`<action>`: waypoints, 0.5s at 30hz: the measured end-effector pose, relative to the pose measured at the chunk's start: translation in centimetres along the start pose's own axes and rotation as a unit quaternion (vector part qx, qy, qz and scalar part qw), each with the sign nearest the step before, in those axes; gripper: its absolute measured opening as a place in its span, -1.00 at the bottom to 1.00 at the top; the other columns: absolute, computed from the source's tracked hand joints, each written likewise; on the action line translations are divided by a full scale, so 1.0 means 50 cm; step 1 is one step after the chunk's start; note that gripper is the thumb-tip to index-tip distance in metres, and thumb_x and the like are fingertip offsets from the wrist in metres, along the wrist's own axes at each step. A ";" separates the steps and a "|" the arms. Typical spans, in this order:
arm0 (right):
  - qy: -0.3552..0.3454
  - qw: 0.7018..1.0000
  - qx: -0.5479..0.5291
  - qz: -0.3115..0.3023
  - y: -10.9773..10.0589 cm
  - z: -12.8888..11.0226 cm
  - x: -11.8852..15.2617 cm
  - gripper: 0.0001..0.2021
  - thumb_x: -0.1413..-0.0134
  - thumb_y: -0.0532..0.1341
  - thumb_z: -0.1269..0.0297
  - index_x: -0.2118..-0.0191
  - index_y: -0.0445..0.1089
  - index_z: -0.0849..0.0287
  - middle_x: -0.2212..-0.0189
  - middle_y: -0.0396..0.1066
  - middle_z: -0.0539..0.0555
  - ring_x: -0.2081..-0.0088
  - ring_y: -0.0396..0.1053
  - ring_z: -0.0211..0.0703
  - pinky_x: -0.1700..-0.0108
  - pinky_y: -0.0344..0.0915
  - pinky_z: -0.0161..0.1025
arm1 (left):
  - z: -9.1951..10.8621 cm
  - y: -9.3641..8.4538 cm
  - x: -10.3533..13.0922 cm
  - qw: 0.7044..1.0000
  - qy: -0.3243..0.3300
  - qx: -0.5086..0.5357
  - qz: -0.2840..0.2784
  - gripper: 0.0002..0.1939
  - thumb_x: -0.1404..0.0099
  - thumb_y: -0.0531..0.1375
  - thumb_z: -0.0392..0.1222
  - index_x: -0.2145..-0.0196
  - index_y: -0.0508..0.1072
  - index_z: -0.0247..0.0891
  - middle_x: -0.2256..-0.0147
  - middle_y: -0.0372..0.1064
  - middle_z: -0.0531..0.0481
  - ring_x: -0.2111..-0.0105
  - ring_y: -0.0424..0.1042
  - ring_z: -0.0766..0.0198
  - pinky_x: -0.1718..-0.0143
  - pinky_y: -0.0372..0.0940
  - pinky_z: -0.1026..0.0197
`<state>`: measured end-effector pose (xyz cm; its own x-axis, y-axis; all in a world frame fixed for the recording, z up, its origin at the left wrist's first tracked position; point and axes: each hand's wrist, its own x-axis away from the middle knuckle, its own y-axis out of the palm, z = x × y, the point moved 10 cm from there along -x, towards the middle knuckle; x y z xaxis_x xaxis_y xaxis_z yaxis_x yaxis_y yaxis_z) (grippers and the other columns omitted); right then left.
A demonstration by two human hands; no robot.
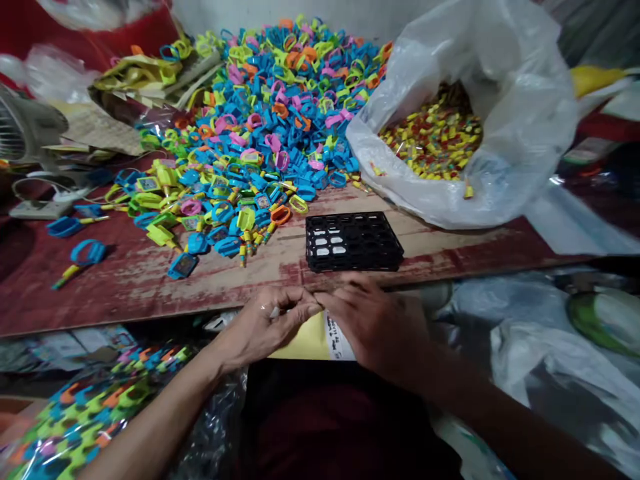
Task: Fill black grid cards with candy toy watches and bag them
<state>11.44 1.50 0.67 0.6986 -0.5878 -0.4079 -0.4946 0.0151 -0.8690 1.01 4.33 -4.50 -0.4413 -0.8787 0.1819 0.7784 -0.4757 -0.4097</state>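
Observation:
My left hand (280, 317) is closed in a pinch just off the table's front edge, its fingertips against those of my right hand (375, 327). What sits between the fingertips is too small to make out. My right hand is partly smeared by motion, its fingers curled inward. Below both hands lies a yellow sheet or packet (303, 339) with a white handwritten strip (336, 337) at its right. Just beyond my fingers, a black plastic grid tray (353, 263) rests on the table, with several white pieces (330, 241) in its left cells.
A big heap of colourful toy watches (280, 120) covers the back of the worn red table (125, 297). To the right stands an open white sack (525, 133) of small yellow-and-red pieces (435, 140). A fan (25, 127) is at the left. Bagged watches (85, 420) lie lower left.

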 end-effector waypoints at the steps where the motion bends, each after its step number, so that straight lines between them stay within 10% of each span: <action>1: 0.013 0.999 -0.044 -0.006 0.012 0.015 -0.004 -0.65 -0.19 0.02 0.53 -0.04 0.38 0.25 0.17 0.51 0.17 0.10 0.45 -0.08 -0.11 0.30 -0.03 | 0.006 -0.003 -0.001 1.000 0.004 -0.030 -0.003 -0.63 -0.40 0.07 0.06 0.34 0.44 -0.30 0.55 0.16 0.13 0.56 0.08 0.45 0.55 0.01 0.38; 8: 0.129 0.926 -0.348 -0.063 0.045 0.101 0.010 -0.72 -0.26 0.08 0.41 0.00 0.44 0.13 0.23 0.53 0.00 0.27 0.45 -0.27 0.26 0.31 -0.37 | -0.026 -0.006 0.001 0.996 -0.029 -0.026 -0.079 -0.62 -0.40 0.06 0.08 0.38 0.39 -0.29 0.53 0.15 0.13 0.54 0.09 0.43 0.54 -0.02 0.36; 15: 0.130 0.868 -0.466 -0.108 0.058 0.091 0.006 -0.68 -0.14 0.19 0.43 -0.01 0.47 0.16 0.15 0.53 0.02 0.17 0.44 -0.23 0.16 0.27 -0.36 | -0.048 0.051 -0.036 0.974 -0.061 0.098 -0.197 -0.59 -0.33 0.13 0.16 0.38 0.36 -0.30 0.51 0.06 0.14 0.52 0.00 0.43 0.52 -0.05 0.36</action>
<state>12.54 5.04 -3.26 0.7472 -0.6596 -0.0808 -0.6543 -0.7090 -0.2631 2.72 4.81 -8.03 -0.6752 -0.6192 0.4008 0.6350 -0.7644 -0.1113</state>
